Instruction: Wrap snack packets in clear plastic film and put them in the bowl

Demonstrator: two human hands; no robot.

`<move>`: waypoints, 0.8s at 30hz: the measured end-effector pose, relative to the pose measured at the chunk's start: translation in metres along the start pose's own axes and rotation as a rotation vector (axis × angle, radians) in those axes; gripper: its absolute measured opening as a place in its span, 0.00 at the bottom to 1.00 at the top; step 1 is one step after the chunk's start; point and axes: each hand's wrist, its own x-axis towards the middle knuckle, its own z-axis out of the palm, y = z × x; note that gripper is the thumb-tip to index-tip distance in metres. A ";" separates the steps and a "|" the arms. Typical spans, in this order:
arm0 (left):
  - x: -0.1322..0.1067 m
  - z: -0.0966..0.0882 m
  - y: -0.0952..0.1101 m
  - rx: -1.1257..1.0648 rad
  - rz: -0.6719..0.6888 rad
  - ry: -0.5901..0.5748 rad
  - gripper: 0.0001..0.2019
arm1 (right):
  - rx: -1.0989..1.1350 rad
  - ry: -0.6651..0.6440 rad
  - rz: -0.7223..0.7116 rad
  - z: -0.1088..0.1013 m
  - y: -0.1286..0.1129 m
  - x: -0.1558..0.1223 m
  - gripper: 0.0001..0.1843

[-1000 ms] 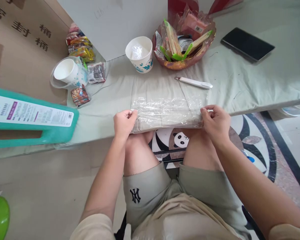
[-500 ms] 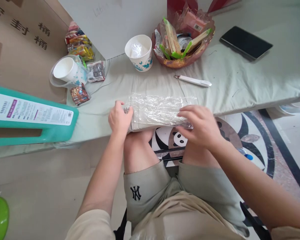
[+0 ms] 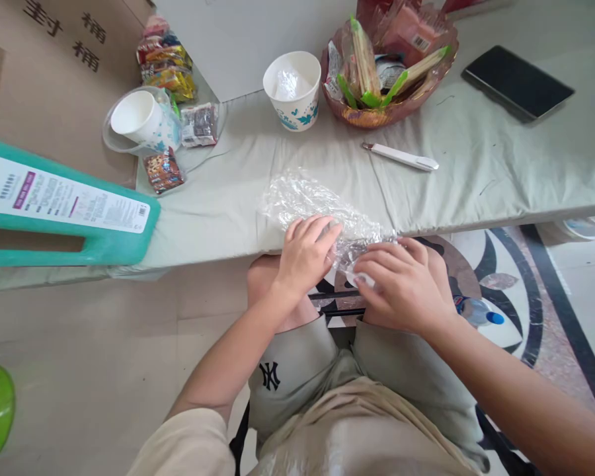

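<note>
A crumpled sheet of clear plastic film (image 3: 312, 197) slants from the cloth-covered table over its front edge, above my knees. My left hand (image 3: 310, 254) has its bent fingers on the film's near middle part. The film's lower right end bunches up under my right hand (image 3: 399, 277), whose fingers curl around it. Both hands are close together, and my fingertips are partly hidden by the film and the knuckles. Beyond the film lies a white utility knife (image 3: 400, 157) on the cloth.
A paper cup (image 3: 292, 92) with crumpled clear plastic inside stands behind the film. To its right are a snack-filled bowl (image 3: 377, 118) and a black phone (image 3: 519, 80). Further left are another paper cup (image 3: 141, 122), small snack packets (image 3: 163, 170) and a green jug (image 3: 149, 228).
The film, earlier spread flat along the table edge, is now gathered and slanted. My left hand has moved right from its left corner, closer to my right hand. The view has shifted slightly.
</note>
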 end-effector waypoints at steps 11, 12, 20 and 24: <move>-0.009 -0.023 -0.053 -0.574 0.049 -0.108 0.15 | 0.147 0.107 -0.073 0.014 0.059 0.010 0.27; -0.009 -0.023 -0.054 -0.588 0.054 -0.127 0.15 | 0.205 0.113 -0.094 0.020 0.055 0.019 0.23; -0.021 -0.021 -0.052 -0.448 -0.028 0.088 0.07 | 0.466 0.156 0.152 0.031 0.028 0.058 0.06; -0.028 -0.021 -0.042 -0.354 -0.240 0.129 0.15 | 0.487 0.074 0.363 0.030 0.027 0.058 0.09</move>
